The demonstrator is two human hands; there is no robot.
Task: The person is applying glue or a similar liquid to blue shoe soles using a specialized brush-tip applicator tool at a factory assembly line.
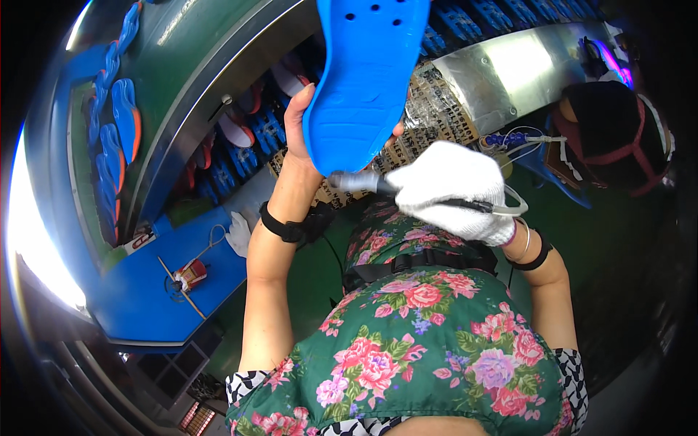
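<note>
- Nearest, a green floral apron (429, 341) covers the wearer's front.
- Beyond it, a blue shoe piece (363, 94) is held up at top centre, between the thumb and fingers of the bare left hand (297, 134).
- That hand grasps it from below: thumb along the left edge, fingertips (397, 131) showing at the right; the rest are hidden behind.
- The right hand (454, 192), in a white glove, is curled round a dark-handled tool (356, 182). The tool's blurred tip is at the heel; whether it touches, I cannot tell.
- The piece's rounded heel points toward the wearer and its holed end away, long axis leaning slightly right.
- To the left, a blue worktop (138, 298) carries a red container (191, 275).
- Farther off, more blue shoe pieces (127, 120) line the left side; another person (607, 134) is at right.
</note>
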